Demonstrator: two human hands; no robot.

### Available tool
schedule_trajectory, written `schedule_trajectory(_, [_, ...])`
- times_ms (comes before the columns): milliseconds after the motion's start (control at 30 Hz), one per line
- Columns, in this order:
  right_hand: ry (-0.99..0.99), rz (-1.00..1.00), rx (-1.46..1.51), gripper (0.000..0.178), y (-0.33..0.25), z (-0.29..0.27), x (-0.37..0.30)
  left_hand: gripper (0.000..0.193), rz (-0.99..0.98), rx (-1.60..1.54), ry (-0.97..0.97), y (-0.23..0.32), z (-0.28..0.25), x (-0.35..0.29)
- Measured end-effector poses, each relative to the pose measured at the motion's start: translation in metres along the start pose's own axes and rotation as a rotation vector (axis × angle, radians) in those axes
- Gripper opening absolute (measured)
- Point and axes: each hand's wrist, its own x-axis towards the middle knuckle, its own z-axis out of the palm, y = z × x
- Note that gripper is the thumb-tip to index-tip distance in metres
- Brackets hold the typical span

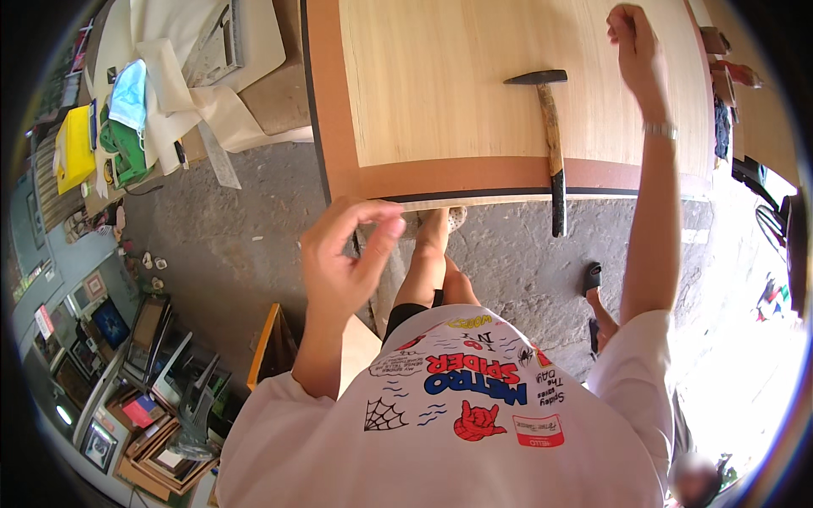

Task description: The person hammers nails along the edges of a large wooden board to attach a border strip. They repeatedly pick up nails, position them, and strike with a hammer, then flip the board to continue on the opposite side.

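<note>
Hammer (pixel 552 140) on pale wood panel (pixel 440 93) | grey floor (pixel 237 203) | hands: left (pixel 343 262) parted, right (pixel 637 51) unclear

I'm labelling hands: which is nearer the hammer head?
Right. The right hand is right of the hammer head; the left hand is farther off, to its left, near a corner of the panel.

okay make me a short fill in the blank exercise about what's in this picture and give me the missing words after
1. A ____ lies on the wood-grain panel, partly jutting past its near edge.
2. The wristband is on the same arm as the person's ____ hand.
3. The surgical mask is light ____.
4. The person's printed shirt is ____.

Missing words: hammer; right; blue; white.
</note>
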Motion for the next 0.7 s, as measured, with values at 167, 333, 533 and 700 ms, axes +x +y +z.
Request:
schedule_trajectory(167, [-0.124, 0.235, 0.355, 0.015, -0.157, 0.021, -0.134, 0.022, 0.003, -0.262, -0.001, 0.004, 0.034, -0.016])
schedule_trajectory(333, [-0.100, 0.394, 0.635, 0.028, -0.233, 0.046, -0.176, 0.026, -0.062, -0.368, -0.082, 0.006, 0.051, -0.021])
schedule_trajectory(533, [-0.237, 0.164, 0.380, 0.028, -0.255, 0.040, -0.182, 0.024, 0.149, -0.177, -0.050, 0.014, 0.046, -0.022])
schedule_trajectory(700, [-0.366, 0.077, 0.319, 0.030, -0.269, 0.034, -0.184, 0.026, 0.299, -0.004, -0.177, 0.011, 0.023, -0.029])
